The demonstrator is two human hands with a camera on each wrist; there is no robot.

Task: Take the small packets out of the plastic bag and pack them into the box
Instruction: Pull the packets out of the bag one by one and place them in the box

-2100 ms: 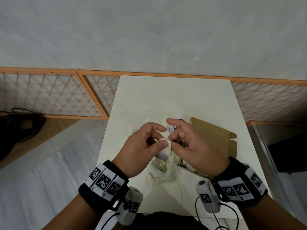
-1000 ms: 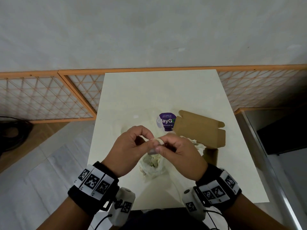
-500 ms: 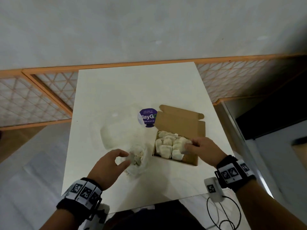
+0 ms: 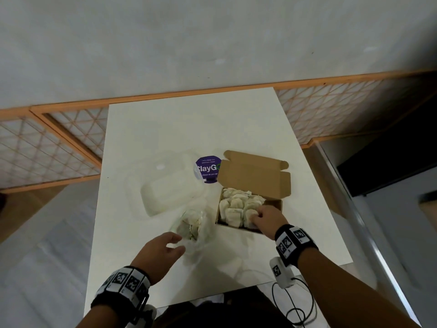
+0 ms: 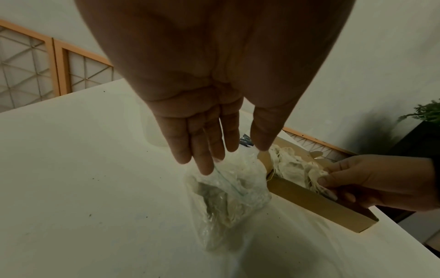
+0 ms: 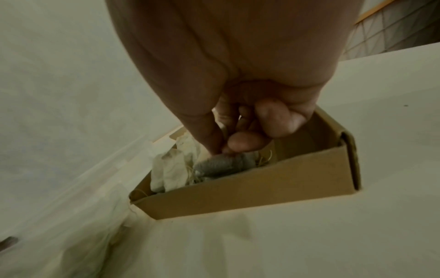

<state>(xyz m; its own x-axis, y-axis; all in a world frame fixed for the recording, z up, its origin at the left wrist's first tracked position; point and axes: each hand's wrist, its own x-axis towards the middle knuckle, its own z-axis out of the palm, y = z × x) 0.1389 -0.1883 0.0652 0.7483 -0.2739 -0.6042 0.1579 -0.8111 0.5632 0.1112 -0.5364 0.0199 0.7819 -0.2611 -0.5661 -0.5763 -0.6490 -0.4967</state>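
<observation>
Right hand down in the brown cardboard box, fingers curled, pinching a small pale cloth packet. Left hand flat and loose, holding nothing. Clear plastic bag of packets just past left fingertips, at 1 o'clock, long way toward 12. Left hand nearer.

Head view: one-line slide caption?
Right hand tucks a packet into the box; left hand hovers open by the bag.
</observation>
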